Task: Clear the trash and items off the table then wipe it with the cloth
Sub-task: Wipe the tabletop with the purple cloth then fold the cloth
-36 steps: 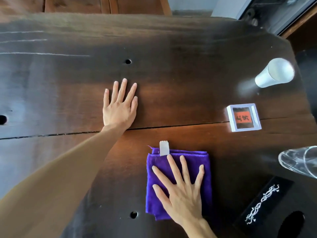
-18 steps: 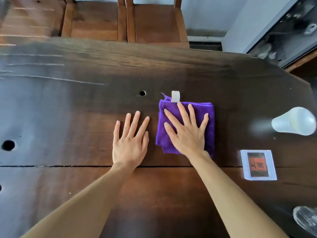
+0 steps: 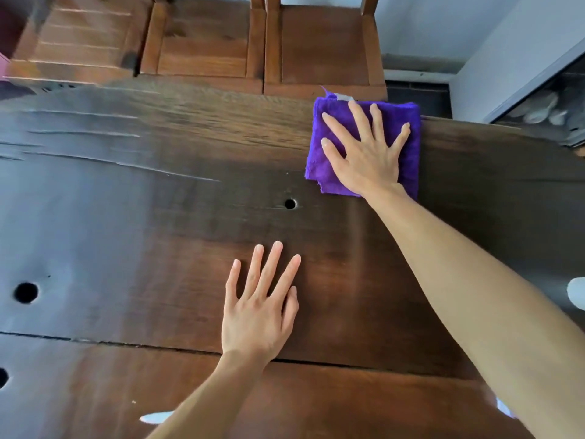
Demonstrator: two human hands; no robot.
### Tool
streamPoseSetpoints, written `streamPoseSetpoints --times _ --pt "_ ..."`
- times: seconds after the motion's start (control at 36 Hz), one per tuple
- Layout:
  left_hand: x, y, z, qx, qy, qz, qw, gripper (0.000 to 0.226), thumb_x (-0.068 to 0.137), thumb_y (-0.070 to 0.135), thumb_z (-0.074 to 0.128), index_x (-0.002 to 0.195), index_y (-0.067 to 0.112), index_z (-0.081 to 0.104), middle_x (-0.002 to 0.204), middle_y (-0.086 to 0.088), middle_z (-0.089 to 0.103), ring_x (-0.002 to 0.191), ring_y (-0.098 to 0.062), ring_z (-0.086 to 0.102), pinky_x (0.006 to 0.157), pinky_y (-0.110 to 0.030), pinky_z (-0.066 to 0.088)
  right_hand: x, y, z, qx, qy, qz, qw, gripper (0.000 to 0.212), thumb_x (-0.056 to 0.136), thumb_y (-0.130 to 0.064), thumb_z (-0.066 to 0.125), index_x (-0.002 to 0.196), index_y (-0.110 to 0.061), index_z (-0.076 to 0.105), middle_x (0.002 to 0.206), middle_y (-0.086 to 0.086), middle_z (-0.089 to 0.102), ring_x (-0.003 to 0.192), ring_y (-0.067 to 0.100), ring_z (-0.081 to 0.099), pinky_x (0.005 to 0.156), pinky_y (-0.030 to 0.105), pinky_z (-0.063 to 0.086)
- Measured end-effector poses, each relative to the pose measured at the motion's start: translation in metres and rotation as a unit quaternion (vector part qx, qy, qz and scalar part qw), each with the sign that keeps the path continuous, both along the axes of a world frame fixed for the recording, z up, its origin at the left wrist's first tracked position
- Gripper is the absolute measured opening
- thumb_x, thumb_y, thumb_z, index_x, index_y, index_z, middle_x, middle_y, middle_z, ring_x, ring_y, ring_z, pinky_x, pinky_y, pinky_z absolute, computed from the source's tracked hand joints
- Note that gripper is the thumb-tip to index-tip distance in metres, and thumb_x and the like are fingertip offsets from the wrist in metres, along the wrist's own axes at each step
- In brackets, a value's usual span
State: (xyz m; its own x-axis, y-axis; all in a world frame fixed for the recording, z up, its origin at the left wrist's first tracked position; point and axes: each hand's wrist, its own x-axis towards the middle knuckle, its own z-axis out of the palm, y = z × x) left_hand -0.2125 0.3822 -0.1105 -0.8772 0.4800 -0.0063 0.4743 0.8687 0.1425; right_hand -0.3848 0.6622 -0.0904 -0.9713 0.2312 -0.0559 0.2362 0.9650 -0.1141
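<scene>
A folded purple cloth (image 3: 318, 153) with a small white tag lies at the far edge of the dark wooden table (image 3: 126, 248), right of centre. My right hand (image 3: 364, 153) presses flat on top of it, fingers spread, arm stretched forward. My left hand (image 3: 258, 312) rests flat on the bare wood nearer to me, fingers apart and holding nothing. The middle of the cloth is hidden under my palm.
Two wooden chairs (image 3: 202, 49) (image 3: 326, 45) stand behind the far edge. The tabletop has round holes (image 3: 290, 203) (image 3: 26, 292) and a long crack across it. A white cup (image 3: 576, 296) peeks in at the right edge.
My right hand has pushed the cloth away from me, from near the front to the far edge. The view has tilted up; the framed card and glass have left the frame.
</scene>
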Motion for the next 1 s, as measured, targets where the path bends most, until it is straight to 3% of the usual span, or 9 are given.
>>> streamPoseSetpoints --times 0.19,0.39,0.75,1.0 --pt "-0.001 0.000 0.003 -0.008 -0.012 -0.002 1.000 0.055 0.105 0.042 0.032 0.159 0.039 0.033 0.172 0.006 0.019 0.159 -0.021 0.017 0.127 -0.051 0.015 -0.026 -0.002 0.004 -0.011 -0.001 -0.015 1.000 0.059 0.098 -0.069 0.012 0.154 -0.054 0.019 0.169 -0.006 0.015 0.156 0.032 0.009 0.110 0.081 -0.002" --pt "-0.001 -0.001 0.002 0.000 -0.015 -0.001 1.000 0.055 0.105 0.042 0.032 0.160 0.039 0.031 0.172 0.007 0.017 0.159 -0.020 0.014 0.126 -0.052 0.016 -0.009 -0.016 0.002 -0.007 0.009 -0.028 1.000 0.059 0.099 -0.068 0.014 0.156 -0.053 0.015 0.171 -0.005 0.009 0.157 0.033 0.004 0.110 0.082 -0.002" --pt "-0.001 -0.001 0.006 0.022 -0.033 -0.001 0.999 0.053 0.107 0.043 0.029 0.160 0.041 0.029 0.172 0.007 0.018 0.160 -0.019 0.011 0.127 -0.049 0.008 0.099 -0.062 -0.008 -0.012 0.010 -0.025 1.000 0.060 0.099 -0.069 0.013 0.157 -0.052 0.013 0.171 -0.005 0.006 0.157 0.033 0.002 0.111 0.080 -0.003" --pt "-0.002 -0.008 0.022 0.135 -0.073 0.018 0.988 0.053 0.107 0.033 0.025 0.154 0.020 0.046 0.167 0.005 0.033 0.158 -0.012 0.018 0.130 -0.042 0.008 0.187 -0.086 -0.008 -0.006 -0.013 -0.050 0.999 0.059 0.101 -0.068 0.011 0.157 -0.051 0.011 0.172 -0.004 0.007 0.157 0.033 0.004 0.110 0.083 0.005"
